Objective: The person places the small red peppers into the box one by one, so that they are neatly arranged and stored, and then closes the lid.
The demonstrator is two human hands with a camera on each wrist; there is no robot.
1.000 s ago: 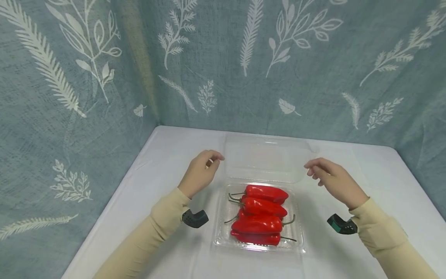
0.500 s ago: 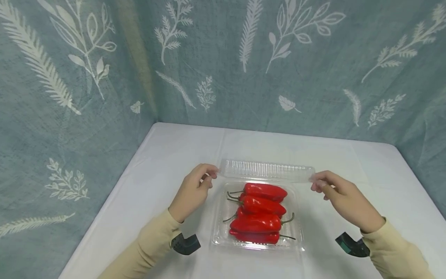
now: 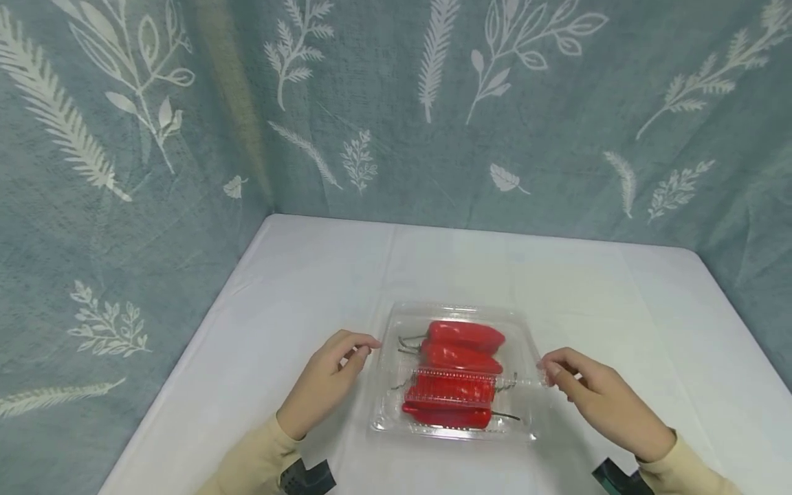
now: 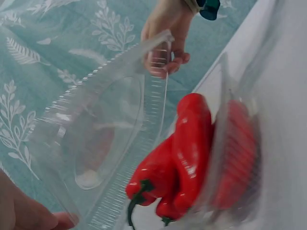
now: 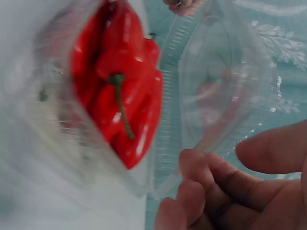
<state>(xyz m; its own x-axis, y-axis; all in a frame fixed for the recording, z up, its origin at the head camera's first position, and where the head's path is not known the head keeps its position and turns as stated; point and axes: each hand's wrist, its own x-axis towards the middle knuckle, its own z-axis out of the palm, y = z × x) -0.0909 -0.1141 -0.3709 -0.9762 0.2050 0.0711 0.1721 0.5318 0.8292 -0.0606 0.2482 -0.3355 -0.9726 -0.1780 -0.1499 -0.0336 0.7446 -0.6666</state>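
Note:
Several long red peppers (image 3: 465, 337) with green stems lie in the tray (image 3: 385, 421) of a clear plastic clamshell container. Its hinged clear lid (image 4: 112, 108) stands tilted over them, and the ribbed front wall crosses in front of the peppers in the head view. My left hand (image 3: 328, 381), fingers bent, holds the lid at its left edge; in the left wrist view only part of this hand shows, at the lower left. At the opposite corner my right hand (image 3: 600, 399) holds the lid between thumb and fingers.
A white cloth-covered table (image 3: 309, 275) carries the container. Blue-green curtains (image 3: 396, 158) with a white leaf print hang behind and along the left side. Small dark devices (image 3: 307, 477) sit at both wrists.
The lid lay open flat behind the tray; both hands have taken its edges and swung it up and toward me over the peppers. The hands moved nearer, and the tray stays.

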